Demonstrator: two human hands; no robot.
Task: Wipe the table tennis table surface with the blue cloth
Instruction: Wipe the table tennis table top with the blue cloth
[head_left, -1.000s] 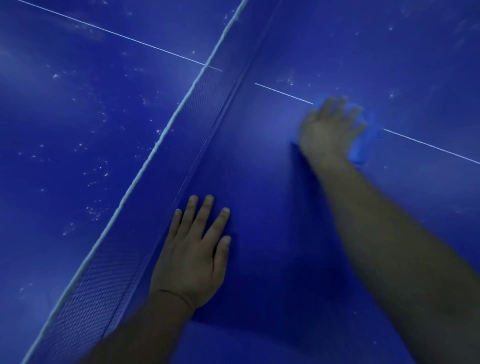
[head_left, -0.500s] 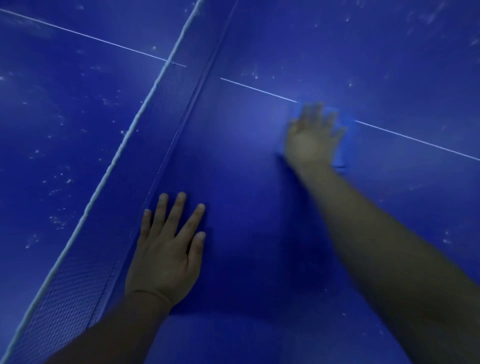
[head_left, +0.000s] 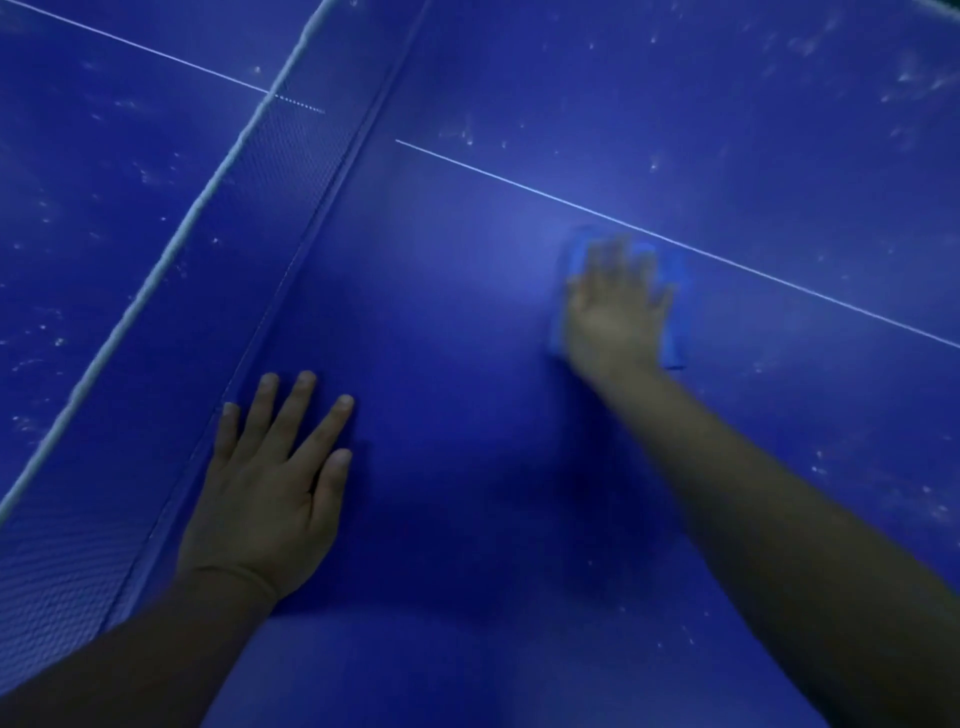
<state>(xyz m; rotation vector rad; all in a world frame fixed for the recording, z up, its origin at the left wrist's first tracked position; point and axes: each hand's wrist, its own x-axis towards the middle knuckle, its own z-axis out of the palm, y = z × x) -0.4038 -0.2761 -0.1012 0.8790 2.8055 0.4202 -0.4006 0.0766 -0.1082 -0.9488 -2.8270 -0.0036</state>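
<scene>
My right hand (head_left: 615, 306) presses flat, fingers spread, on the blue cloth (head_left: 675, 312) just near the white line (head_left: 519, 184); my left hand (head_left: 270, 483) rests open on the table (head_left: 467, 415) beside the net (head_left: 208, 249).

light: dim, bluish | net (head_left: 249, 218) (white-edged) crossing frame diagonally

The table (head_left: 467, 467) under my hands is deep blue, crossed by 1 thin white line (head_left: 727, 257) and flecked with pale whitish specks. The cloth (head_left: 675, 291) is a lighter, brighter blue than the table. The net (head_left: 218, 291) is dark blue mesh with a fine woven pattern, edged by 1 white band.
</scene>
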